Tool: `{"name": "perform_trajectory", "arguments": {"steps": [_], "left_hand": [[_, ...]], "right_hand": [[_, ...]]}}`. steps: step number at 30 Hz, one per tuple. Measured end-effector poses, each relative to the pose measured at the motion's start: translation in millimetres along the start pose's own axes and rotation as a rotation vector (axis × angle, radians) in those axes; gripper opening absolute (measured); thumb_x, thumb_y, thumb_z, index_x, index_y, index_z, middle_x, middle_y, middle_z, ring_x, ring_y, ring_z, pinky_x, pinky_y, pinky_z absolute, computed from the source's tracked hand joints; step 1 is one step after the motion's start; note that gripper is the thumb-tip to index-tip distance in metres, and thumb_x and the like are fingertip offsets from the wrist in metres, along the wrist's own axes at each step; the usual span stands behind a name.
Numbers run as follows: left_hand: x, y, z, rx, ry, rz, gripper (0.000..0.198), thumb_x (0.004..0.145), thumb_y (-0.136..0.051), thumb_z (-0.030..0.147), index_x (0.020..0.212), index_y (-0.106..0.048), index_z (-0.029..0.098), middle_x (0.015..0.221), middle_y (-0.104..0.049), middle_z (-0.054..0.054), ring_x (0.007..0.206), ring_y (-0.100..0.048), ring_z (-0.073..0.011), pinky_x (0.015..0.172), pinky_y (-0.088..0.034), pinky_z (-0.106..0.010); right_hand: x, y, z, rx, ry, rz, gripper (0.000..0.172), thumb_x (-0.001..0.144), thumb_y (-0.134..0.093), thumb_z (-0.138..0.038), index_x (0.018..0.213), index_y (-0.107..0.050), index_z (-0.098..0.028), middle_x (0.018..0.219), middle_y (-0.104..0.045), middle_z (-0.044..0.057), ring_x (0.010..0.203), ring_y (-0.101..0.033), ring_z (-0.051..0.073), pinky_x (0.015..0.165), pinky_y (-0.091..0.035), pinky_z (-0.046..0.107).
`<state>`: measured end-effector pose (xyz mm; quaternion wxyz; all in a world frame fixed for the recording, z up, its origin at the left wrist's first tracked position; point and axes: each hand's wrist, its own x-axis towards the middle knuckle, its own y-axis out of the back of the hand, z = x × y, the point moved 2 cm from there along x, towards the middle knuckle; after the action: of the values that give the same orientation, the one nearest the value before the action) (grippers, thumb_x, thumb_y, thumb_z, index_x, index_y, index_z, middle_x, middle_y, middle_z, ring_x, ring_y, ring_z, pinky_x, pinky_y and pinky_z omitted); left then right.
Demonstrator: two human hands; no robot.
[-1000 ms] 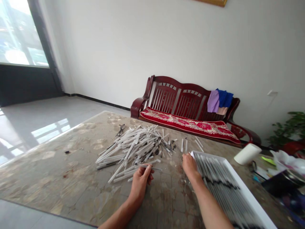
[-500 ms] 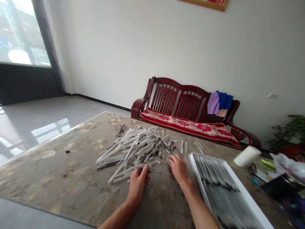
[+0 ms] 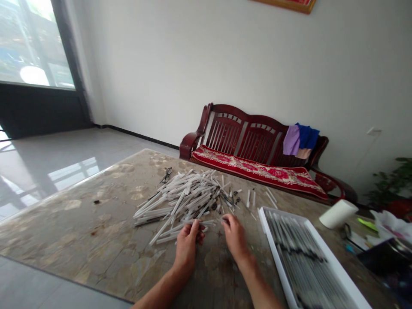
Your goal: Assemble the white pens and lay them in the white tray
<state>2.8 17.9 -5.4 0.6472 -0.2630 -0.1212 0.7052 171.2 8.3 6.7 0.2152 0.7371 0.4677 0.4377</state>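
With left hand (image 3: 187, 245) pinching a white pen barrel (image 3: 207, 223) at the near edge of the pen pile (image 3: 183, 199) and right hand (image 3: 235, 235) closure unreadable, beware nudging loose barrels astray.

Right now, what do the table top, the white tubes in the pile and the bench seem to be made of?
The table top: polished stone, probably marble, by its mottled brown veining and sheen. The white tubes: likely matte plastic, thin, uniform, slightly translucent; the left hand holds one. The bench: dark red varnished wood, with glossy slats and carved arms.
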Motion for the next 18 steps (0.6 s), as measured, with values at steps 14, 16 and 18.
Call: {"name": "perform_trajectory", "arguments": {"steps": [14,16,18], "left_hand": [[-3.9,-1.0,4.3,0.053,-0.023,-0.039,0.046,0.060,-0.076,0.059,0.066,-0.064,0.015,0.063,-0.068,-0.003,0.049,-0.057,-0.0135,0.043,-0.041,-0.022],[-3.6,-1.1,4.4,0.061,-0.026,-0.036,0.046,0.059,-0.076,0.059,0.066,-0.065,0.015,0.063,-0.068,-0.003,0.049,-0.058,-0.0140,0.043,-0.042,-0.023],[-3.7,-1.6,4.5,0.063,-0.024,-0.038,0.048,0.058,-0.076,0.060,0.068,-0.066,0.015,0.062,-0.068,-0.003,0.048,-0.058,-0.0143,0.042,-0.042,-0.023]], "right_hand": [[-27.3,19.0,-25.6,0.077,0.226,0.121,0.026,0.089,-0.051,-0.010,0.102,-0.068,-0.024,0.093,-0.067,0.005,0.090,-0.065,0.018,0.081,-0.053,0.029],[-27.8,19.4,-24.6,0.062,0.221,0.125,0.027,0.090,-0.050,-0.010,0.103,-0.068,-0.025,0.094,-0.067,0.005,0.090,-0.065,0.018,0.082,-0.053,0.030],[-28.6,19.3,-23.5,0.055,0.222,0.129,0.027,0.090,-0.048,-0.010,0.103,-0.067,-0.024,0.094,-0.067,0.005,0.090,-0.064,0.018,0.082,-0.053,0.030]]}}
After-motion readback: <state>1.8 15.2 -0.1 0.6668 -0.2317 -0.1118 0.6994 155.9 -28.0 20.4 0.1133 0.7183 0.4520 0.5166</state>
